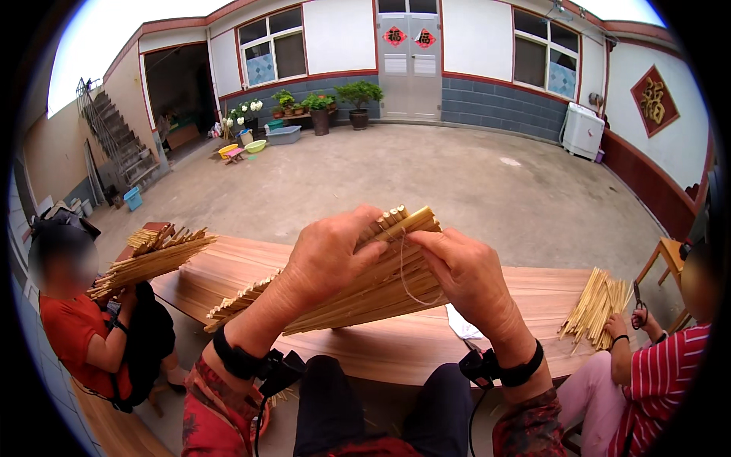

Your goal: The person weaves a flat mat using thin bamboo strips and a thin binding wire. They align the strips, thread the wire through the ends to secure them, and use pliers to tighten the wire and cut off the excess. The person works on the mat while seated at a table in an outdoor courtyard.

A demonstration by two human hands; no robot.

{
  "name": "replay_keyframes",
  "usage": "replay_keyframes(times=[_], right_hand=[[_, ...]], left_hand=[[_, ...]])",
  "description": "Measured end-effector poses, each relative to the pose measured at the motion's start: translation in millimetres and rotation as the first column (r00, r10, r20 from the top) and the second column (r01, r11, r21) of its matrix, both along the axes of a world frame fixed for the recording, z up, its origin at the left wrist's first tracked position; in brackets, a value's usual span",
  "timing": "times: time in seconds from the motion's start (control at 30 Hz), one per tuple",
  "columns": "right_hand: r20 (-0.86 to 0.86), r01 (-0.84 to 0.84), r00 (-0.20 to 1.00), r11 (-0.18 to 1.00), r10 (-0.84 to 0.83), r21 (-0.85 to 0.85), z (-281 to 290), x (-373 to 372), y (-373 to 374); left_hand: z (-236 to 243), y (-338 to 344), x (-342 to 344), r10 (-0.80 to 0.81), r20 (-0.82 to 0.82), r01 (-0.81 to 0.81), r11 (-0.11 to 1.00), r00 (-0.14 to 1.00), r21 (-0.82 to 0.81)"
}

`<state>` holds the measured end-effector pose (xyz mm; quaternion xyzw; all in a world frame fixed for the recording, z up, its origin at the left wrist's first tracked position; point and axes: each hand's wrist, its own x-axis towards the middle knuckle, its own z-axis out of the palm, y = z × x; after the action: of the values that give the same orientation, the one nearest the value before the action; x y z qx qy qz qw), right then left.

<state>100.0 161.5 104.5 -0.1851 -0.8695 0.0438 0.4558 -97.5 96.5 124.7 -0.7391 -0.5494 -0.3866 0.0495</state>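
A mat of pale, straw-like stalks point(358, 301), laid side by side, is raised at a slant over the wooden table point(525, 293). My left hand point(335, 247) is closed around its upper end, thumb on the near face and fingers behind. Against that end, my right hand point(464, 266) pinches a thin thread point(403, 274), thumb and forefinger together. The thread hangs in a loose loop down the mat's right side. The mat's lower left end reaches down near the tabletop beyond my left forearm.
At left, a person in red point(84, 335) holds another stalk mat point(156, 263). At right, a person in a striped shirt point(674, 365) holds scissors point(640, 305) beside loose stalks point(594, 308). White paper or cloth point(463, 323) lies under my right wrist. A red basin point(263, 423) sits below.
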Motion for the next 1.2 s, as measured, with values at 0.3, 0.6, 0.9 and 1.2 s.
replay_keyframes(times=[0.3, 0.6, 0.9, 1.2], right_hand=[[-0.149, -0.088, 0.983, 0.987, 0.108, 0.134, -37, 30, -28], [0.036, -0.354, 0.934, 0.933, 0.357, -0.06, -98, 80, -96], [0.13, -0.386, 0.913, 0.922, 0.387, -0.029, -132, 87, -131], [0.136, -0.4, 0.903, 0.913, 0.407, -0.076, -135, 82, -132]], left_hand=[[-7, -52, 40, -0.079, -0.16, 0.1, 0.987, 0.984, 0.126], [-64, -134, 68, -0.237, -0.311, 0.256, 0.966, 0.92, 0.021], [-98, -173, 66, -0.27, -0.388, 0.286, 0.958, 0.881, -0.015], [-106, -172, 58, -0.301, -0.348, 0.32, 0.948, 0.888, -0.003]])
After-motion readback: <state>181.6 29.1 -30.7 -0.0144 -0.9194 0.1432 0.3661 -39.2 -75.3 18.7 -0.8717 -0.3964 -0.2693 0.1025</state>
